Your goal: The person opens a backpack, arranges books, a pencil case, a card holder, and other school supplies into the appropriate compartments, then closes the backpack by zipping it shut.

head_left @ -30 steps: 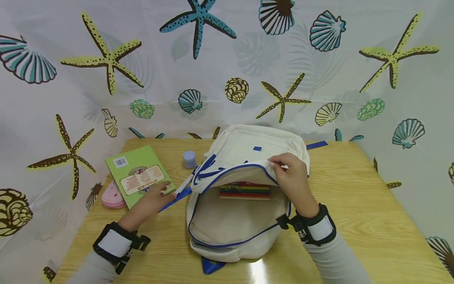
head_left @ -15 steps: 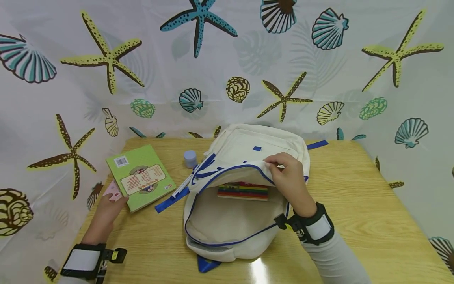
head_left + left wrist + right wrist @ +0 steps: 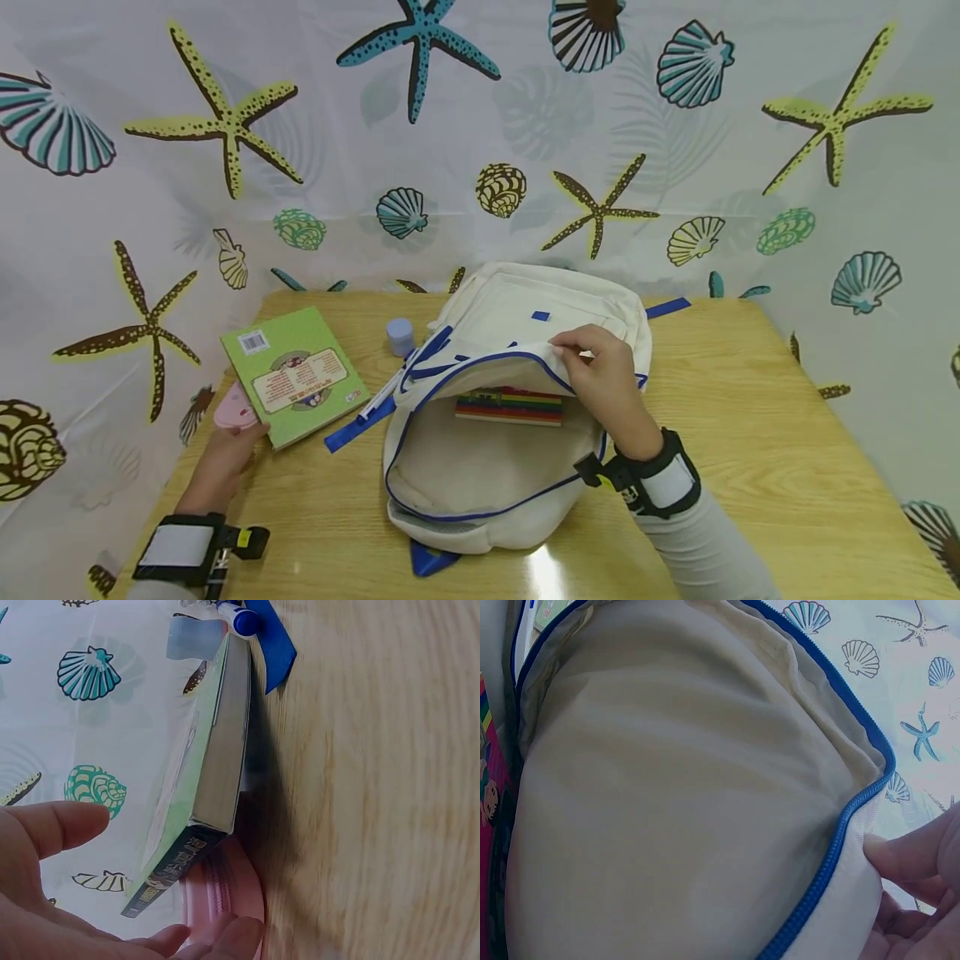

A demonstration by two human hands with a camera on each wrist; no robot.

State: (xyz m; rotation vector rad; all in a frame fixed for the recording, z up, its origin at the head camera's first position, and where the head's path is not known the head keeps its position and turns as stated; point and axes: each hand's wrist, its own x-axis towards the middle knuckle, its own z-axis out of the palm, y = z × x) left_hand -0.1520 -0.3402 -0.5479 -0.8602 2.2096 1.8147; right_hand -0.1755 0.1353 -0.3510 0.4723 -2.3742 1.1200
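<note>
A white backpack with blue zipper edging lies on the table, its main compartment gaping. My right hand pinches the upper edge of that opening between thumb and fingers, lifting it. Inside sits a book with rainbow-striped edges. At the left, a thick green book rests on a pink zippered case, which it partly covers. My left hand is at their near corner. In the left wrist view, its fingertips touch the pink case, while the thumb stands apart from the book.
A small lavender jar stands behind the backpack's left side. A white marker lies beside a blue strap between book and backpack. Blue strap ends stick out at the back right and front. A shell-print cloth hangs behind the table.
My left hand has moved left and toward me, from over the green book to the pink case. The right hand keeps its pinch, shifting slightly left with the backpack's edge.
</note>
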